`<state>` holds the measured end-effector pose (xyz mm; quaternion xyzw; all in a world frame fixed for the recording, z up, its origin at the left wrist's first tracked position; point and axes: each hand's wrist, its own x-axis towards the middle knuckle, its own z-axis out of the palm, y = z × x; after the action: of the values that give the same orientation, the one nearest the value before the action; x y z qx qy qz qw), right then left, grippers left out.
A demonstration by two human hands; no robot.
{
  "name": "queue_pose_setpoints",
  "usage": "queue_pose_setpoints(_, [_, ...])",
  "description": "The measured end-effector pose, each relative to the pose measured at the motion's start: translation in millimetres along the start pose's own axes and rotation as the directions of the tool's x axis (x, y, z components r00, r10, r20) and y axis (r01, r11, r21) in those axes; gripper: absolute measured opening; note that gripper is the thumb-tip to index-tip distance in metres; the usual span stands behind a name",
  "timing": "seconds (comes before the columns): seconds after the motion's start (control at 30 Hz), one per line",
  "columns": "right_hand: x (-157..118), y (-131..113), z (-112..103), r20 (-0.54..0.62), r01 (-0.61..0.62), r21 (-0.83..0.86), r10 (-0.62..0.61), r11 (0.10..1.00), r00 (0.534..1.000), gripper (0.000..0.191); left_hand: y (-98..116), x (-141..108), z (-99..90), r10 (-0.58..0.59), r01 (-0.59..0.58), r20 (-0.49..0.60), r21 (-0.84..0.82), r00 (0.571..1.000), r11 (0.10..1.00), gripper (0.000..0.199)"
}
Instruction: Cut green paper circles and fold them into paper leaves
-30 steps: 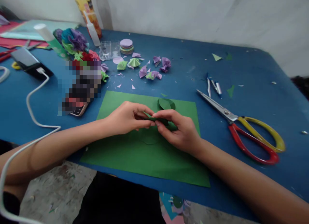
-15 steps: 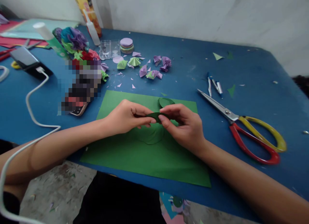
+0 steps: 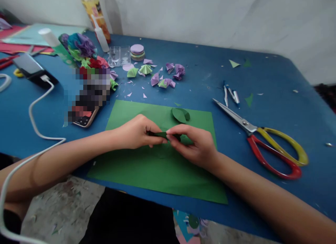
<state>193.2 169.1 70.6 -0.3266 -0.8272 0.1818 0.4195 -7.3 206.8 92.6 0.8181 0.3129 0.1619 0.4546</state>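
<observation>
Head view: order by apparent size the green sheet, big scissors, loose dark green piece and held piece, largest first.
1. Green sheet
2. Big scissors
Unranked: loose dark green piece and held piece; fingers partly hide the latter.

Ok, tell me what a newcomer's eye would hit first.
Probably the big scissors with red and yellow handles, lying at right on the blue table. Then the green sheet in the middle, with the left hand and right hand pinching dark green paper over it.
</observation>
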Motion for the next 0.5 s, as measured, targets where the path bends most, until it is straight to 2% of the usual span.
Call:
queue_pose_setpoints(0.13, [0.4, 3.4, 2.0, 0.008, -0.094, 0.109, 0.094, 0.990, 0.996, 0.022, -3.0, -0.6, -0.7, 0.178, -0.168, -0.080, 0.111, 0.981, 0.979, 0.030])
queue_pose_setpoints(0.27, [2.5, 5.7, 2.9, 0.044, -0.215, 0.243, 0.211, 0.946, 0.977, 0.022, -5.6, 0.1, -0.3, 0.263, -0.244, -0.119, 0.157, 0.957, 0.957, 0.031])
queue_pose_setpoints(0.4, [5.0, 7.9, 1.7, 0.078, -0.306, 0.302, 0.296, 0.903, 0.952, 0.024, -3.9, 0.6, 0.3, 0.242, -0.222, -0.138, 0.149, 0.960, 0.964, 0.034])
queue_pose_setpoints(0.5, [6.4, 10.0, 0.3, 0.105, -0.341, 0.355, 0.326, 0.870, 0.940, 0.029, -0.8, 0.0, 0.6, 0.134, -0.121, -0.139, 0.104, 0.981, 0.987, 0.035])
